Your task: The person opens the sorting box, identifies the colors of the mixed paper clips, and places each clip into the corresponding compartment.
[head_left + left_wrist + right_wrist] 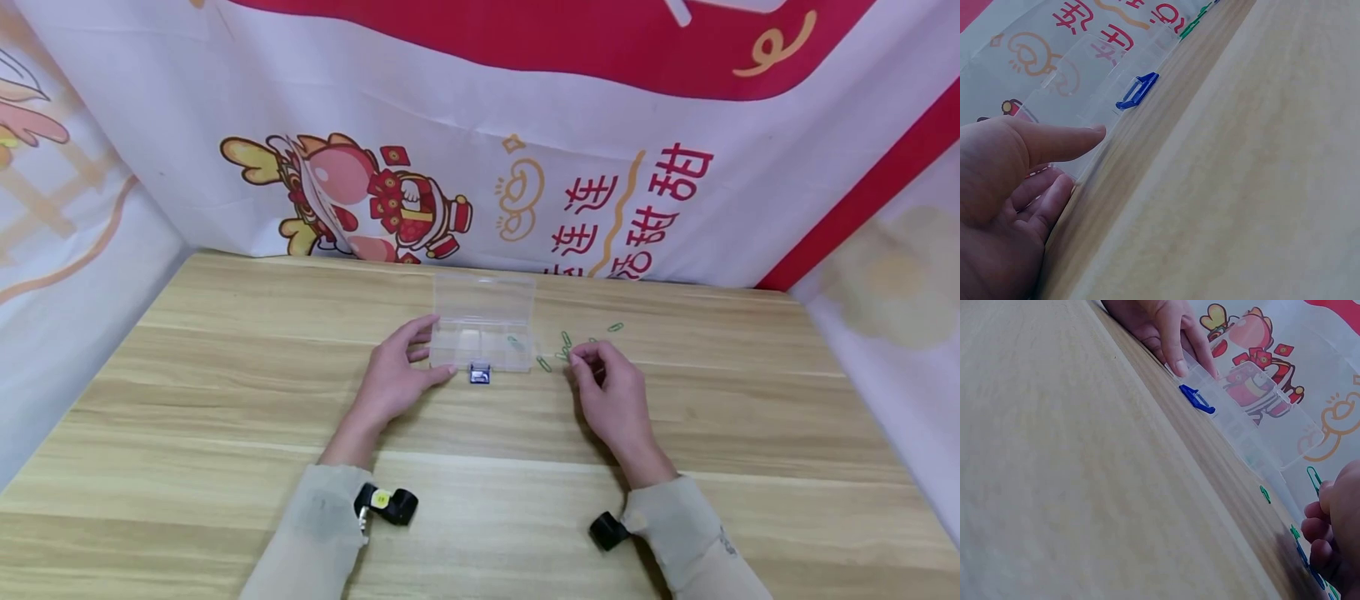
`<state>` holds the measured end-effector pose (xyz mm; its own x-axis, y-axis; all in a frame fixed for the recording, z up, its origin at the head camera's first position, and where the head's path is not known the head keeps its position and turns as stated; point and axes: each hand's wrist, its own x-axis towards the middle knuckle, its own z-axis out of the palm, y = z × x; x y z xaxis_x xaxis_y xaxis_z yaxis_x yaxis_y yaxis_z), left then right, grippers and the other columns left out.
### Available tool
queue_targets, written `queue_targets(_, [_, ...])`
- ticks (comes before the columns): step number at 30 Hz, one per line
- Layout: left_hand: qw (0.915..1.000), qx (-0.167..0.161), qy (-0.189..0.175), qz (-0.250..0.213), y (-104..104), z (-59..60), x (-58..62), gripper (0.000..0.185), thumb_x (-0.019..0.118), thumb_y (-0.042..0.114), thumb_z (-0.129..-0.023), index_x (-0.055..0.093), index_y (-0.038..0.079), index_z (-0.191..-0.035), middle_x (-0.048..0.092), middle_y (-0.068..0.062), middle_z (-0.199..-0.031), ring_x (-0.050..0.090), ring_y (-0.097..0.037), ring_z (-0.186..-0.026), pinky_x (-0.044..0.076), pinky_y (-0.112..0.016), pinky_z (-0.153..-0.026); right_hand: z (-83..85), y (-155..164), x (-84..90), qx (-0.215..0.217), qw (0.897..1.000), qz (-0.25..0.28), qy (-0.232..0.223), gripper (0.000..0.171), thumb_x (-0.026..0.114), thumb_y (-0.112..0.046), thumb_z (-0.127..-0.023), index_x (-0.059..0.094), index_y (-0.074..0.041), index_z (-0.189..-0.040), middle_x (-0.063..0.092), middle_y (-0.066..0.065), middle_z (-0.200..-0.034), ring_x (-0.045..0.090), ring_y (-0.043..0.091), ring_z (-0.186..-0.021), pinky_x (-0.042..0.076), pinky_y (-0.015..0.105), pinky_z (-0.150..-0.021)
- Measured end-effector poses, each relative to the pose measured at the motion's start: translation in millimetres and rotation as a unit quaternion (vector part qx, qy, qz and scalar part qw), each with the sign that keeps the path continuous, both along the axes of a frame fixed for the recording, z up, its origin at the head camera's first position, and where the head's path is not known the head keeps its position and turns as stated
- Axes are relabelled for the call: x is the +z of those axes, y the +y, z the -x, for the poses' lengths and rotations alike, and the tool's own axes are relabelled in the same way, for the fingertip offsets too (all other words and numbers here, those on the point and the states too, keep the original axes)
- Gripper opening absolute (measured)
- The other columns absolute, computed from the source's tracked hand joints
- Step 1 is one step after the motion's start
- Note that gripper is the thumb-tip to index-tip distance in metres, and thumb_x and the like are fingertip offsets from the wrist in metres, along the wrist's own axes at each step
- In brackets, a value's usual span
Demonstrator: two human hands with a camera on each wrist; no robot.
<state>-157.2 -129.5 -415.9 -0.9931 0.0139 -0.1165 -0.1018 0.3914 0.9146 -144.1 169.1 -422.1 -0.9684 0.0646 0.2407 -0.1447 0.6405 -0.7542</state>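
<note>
Transparent plastic box [512, 363], lid raised, is lying far on the bench [480, 525]; the left hand [395, 375] is gripping its left end. The right hand [617, 400]'s fingers are pinching a green paperclip [1314, 477], lower end hidden; loose clips [544, 364] are lying nearby, some obscured.

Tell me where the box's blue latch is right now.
In the head view, the blue latch sits midway along the near edge of the clear box, left of the green paper clips.

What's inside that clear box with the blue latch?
A green paper clip lies in the clear box, on its right side. The left hand covers a bit of the left end, so I can't tell what's hidden there.
</note>
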Motion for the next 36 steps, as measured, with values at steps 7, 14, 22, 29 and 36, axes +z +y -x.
queue_targets(7, [1.0000,0.002,0.001,0.001,-2,-0.4,-0.3,0.082,0.088,0.012,-0.089,0.050,0.023,-0.161,0.059,-0.014,-0.154,0.062,-0.037,-0.140,0.055,-0.048,-0.119,3.9,-2,0.5,-0.010,1.000,0.016,-0.011,0.011,0.068,-0.017,-0.107,0.073,-0.010,-0.113,0.075,0.008,-0.097,0.064,0.020,-0.087,0.051,0.022,-0.073])
queue_targets(14, [1.0000,0.003,-0.001,-0.005,-2,0.3,-0.1,0.082,0.088,0.011,-0.089,0.050,0.022,-0.161,0.059,-0.015,-0.154,0.062,-0.037,-0.139,0.055,-0.048,-0.119,8.6,-7,6.8,-0.027,0.998,0.051,-0.034,0.012,0.069,-0.021,-0.107,0.074,-0.013,-0.113,0.075,0.006,-0.098,0.061,0.018,-0.088,0.050,0.019,-0.071])
queue_targets(22, [1.0000,0.003,-0.001,-0.002,-4,0.5,-0.5,0.082,0.088,0.011,-0.089,0.050,0.023,-0.161,0.059,-0.015,-0.154,0.062,-0.037,-0.140,0.054,-0.047,-0.119,19.0,-28,15.2,-0.004,0.991,0.109,-0.074,0.015,0.069,-0.022,-0.107,0.075,-0.009,-0.113,0.077,0.013,-0.100,0.065,0.018,-0.085,0.053,0.017,-0.069])
queue_targets(29, [1.0000,0.003,0.002,-0.007,-2,-0.3,-0.1,0.082,0.088,0.011,-0.089,0.051,0.023,-0.161,0.059,-0.014,-0.154,0.063,-0.037,-0.139,0.055,-0.047,-0.119,27.4,-42,19.9,-0.008,0.985,0.133,-0.113,0.017,0.068,-0.024,-0.108,0.075,-0.010,-0.115,0.077,0.011,-0.102,0.066,0.019,-0.085,0.056,0.020,-0.069])
queue_targets(36, [1.0000,0.005,0.005,-0.006,0,-0.6,0.7,0.081,0.088,0.011,-0.089,0.052,0.022,-0.160,0.060,-0.014,-0.153,0.063,-0.036,-0.138,0.055,-0.046,-0.118,31.3,-47,22.9,-0.016,0.985,0.118,-0.124,0.017,0.070,-0.025,-0.106,0.076,-0.011,-0.114,0.075,0.008,-0.103,0.063,0.019,-0.091,0.055,0.023,-0.074])
